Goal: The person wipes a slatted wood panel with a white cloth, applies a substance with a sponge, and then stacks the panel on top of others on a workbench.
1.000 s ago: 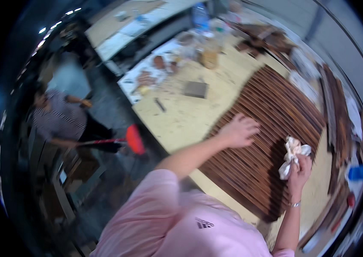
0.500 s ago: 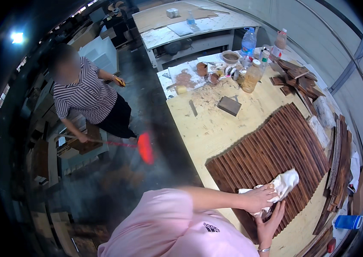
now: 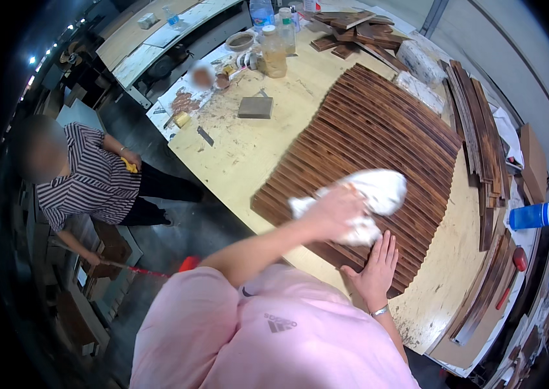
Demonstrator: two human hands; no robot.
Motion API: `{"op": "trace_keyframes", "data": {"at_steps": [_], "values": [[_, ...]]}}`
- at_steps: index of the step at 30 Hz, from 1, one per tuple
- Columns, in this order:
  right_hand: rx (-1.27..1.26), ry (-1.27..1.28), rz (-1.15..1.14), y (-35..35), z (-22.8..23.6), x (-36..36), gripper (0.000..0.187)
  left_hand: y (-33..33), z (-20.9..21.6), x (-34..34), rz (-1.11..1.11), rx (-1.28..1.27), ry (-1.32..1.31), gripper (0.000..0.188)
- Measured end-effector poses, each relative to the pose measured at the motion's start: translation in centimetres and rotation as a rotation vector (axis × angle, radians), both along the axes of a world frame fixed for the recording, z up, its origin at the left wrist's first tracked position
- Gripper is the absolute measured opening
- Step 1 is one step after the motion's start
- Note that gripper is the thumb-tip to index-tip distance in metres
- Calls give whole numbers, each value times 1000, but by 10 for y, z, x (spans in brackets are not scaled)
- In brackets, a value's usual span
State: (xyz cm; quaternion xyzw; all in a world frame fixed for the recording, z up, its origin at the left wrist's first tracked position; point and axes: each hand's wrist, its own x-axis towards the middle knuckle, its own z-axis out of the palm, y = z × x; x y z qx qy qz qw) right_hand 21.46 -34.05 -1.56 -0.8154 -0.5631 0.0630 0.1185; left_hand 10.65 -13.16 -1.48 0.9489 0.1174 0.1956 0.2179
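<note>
A brown panel of many dark wooden slats [image 3: 378, 123] lies on the pale tabletop in front of me. On its near part, my left hand [image 3: 336, 214] is closed over a white cloth [image 3: 386, 190], pressing it against the slats. The hand and cloth are smeared by motion, so the fingers show only in part. My right hand [image 3: 376, 267] rests flat on the panel's near edge, its fingers stretched out and the thumb spread. A bracelet circles that wrist.
A grey-brown block [image 3: 256, 107] lies left of the panel. Beyond are a cloudy bottle [image 3: 274, 53], a bowl [image 3: 240, 42] and scrap wood [image 3: 359, 31]. Long strips [image 3: 472, 123] and a blue container [image 3: 531, 216] line the right. A person in stripes [image 3: 93, 168] holds a red-ended pole at left.
My view has turned and shifted toward the right. My left hand has moved the cloth across the slats, apart from my right hand, which now lies flat at the near edge.
</note>
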Motion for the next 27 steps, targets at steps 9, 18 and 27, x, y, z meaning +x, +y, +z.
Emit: {"op": "trace_keyframes", "data": {"at_steps": [9, 18, 27], "values": [[-18, 39, -31, 1, 3, -1, 122, 137, 0, -141, 930, -114, -103, 34], [-14, 21, 8, -4, -2, 8, 107, 20, -6, -49, 409, 84, 9, 43], [373, 340, -489, -39, -44, 144, 86, 20, -16, -52, 428, 164, -158, 43]]}}
